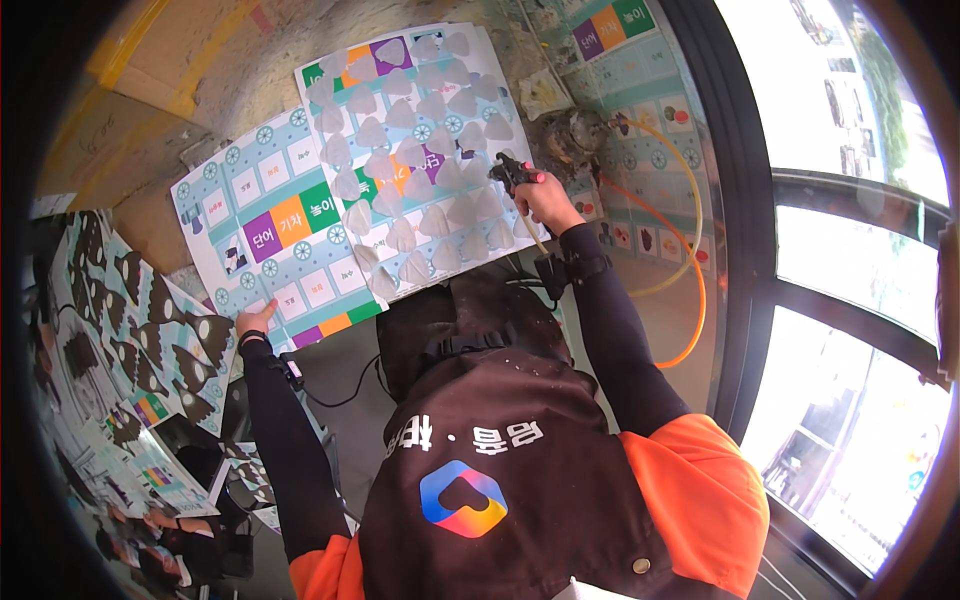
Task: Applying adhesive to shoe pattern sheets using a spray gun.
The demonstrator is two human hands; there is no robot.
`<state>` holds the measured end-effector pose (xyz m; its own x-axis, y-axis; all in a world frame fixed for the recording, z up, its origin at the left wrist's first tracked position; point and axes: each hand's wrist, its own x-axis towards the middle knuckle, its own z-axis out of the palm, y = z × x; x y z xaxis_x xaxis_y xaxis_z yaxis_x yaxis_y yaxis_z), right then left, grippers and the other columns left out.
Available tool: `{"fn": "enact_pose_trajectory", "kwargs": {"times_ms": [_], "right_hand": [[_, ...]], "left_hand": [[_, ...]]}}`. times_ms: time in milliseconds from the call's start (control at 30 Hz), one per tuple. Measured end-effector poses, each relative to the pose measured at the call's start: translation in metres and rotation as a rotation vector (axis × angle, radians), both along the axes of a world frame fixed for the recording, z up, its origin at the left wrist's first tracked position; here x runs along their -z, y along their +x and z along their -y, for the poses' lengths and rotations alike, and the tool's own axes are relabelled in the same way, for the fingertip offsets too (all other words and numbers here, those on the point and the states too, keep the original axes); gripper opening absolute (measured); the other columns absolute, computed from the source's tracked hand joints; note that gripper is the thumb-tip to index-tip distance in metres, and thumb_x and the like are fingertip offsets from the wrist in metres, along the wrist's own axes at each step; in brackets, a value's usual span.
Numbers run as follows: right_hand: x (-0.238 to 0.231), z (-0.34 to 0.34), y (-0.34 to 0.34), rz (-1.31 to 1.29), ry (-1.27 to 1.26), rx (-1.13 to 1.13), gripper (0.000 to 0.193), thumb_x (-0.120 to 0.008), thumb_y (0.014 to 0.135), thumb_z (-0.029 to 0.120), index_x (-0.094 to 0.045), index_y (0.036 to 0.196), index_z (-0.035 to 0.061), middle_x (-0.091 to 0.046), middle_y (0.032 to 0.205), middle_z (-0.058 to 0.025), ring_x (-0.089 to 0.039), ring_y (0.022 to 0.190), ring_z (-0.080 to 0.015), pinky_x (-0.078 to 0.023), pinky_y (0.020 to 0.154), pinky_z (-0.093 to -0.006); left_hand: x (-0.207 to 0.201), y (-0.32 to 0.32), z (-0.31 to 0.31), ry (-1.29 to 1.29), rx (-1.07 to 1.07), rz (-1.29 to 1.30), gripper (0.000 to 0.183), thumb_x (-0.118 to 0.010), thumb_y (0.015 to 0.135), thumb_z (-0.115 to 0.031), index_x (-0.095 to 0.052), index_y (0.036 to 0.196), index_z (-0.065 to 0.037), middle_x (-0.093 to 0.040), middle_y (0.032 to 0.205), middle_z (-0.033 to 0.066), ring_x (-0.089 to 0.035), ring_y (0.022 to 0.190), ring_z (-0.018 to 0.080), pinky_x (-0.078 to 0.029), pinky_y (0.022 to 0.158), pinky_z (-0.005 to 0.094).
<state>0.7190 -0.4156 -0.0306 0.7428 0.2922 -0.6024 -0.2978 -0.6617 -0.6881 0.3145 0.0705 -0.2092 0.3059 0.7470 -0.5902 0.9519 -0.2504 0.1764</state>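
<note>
My right hand is wrapped round a small dark spray gun with pinkish-red knobs, held over the right side of the upper card sheet. Many pale grey, shell-shaped pieces lie in loose rows across that sheet. Beneath it a second printed sheet sticks out to the left, with coloured blocks, wheels and small white squares. At its lower left corner my left hand pinches the edge, thumb on top. Whether spray is leaving the nozzle cannot be seen.
Orange hose and yellow hose loop at the right, beside a glass-panelled frame. Taped cardboard stands at the upper left. Sheets bearing dark, jagged pieces fill the left side; other people are at the lower left.
</note>
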Motion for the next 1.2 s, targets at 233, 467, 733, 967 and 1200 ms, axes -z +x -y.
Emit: {"fn": "enact_pose_trajectory", "kwargs": {"times_ms": [233, 467, 733, 967, 1200], "right_hand": [[-0.003, -0.008, 0.004, 0.117, -0.018, 0.018, 0.016, -0.058, 0.078, 0.016, -0.059, 0.076, -0.0005, -0.061, 0.059, -0.0087, -0.062, 0.057, -0.0207, -0.048, 0.058, -0.035], [0.001, -0.008, 0.0, -0.028, 0.045, 0.027, 0.016, -0.059, 0.078, 0.015, -0.058, 0.073, -0.0005, -0.061, 0.059, -0.0095, -0.06, 0.055, -0.0217, -0.047, 0.057, -0.0356], [-0.001, -0.006, 0.002, 0.024, -0.015, 0.062, 0.017, -0.06, 0.077, 0.015, -0.06, 0.072, -0.0009, -0.061, 0.061, -0.0094, -0.06, 0.056, -0.0214, -0.047, 0.056, -0.0361], [-0.003, -0.002, 0.005, -0.068, -0.116, -0.049, 0.017, -0.06, 0.077, 0.016, -0.06, 0.075, -0.0008, -0.061, 0.06, -0.0091, -0.061, 0.056, -0.0206, -0.048, 0.056, -0.0345], [0.001, -0.005, 0.005, 0.112, 0.017, 0.025, 0.018, -0.059, 0.079, 0.016, -0.058, 0.075, -0.0012, -0.062, 0.06, -0.0111, -0.062, 0.056, -0.022, -0.048, 0.057, -0.0354]], "left_hand": [[0.0, -0.002, 0.0, -0.014, 0.013, 0.007, 0.075, -0.085, 0.068, -0.06, -0.073, 0.105, 0.004, -0.075, 0.1, 0.0194, -0.072, 0.094, 0.0321, -0.054, 0.084, 0.0397], [-0.001, 0.0, 0.001, 0.014, -0.006, -0.021, 0.074, -0.086, 0.068, -0.058, -0.073, 0.104, 0.005, -0.075, 0.102, 0.0193, -0.072, 0.096, 0.0318, -0.053, 0.086, 0.0392], [0.012, -0.005, -0.005, -0.012, -0.021, -0.019, 0.069, -0.088, 0.069, -0.053, -0.073, 0.105, 0.005, -0.075, 0.1, 0.0181, -0.073, 0.088, 0.0287, -0.055, 0.079, 0.0385], [0.025, -0.014, -0.008, 0.017, -0.029, 0.093, 0.07, -0.088, 0.067, -0.056, -0.074, 0.101, 0.005, -0.075, 0.095, 0.0174, -0.072, 0.08, 0.0275, -0.055, 0.074, 0.0372], [0.016, -0.008, -0.007, 0.01, -0.014, -0.009, 0.07, -0.088, 0.067, -0.056, -0.074, 0.101, 0.005, -0.075, 0.096, 0.0182, -0.073, 0.086, 0.0282, -0.055, 0.077, 0.0378]]}}
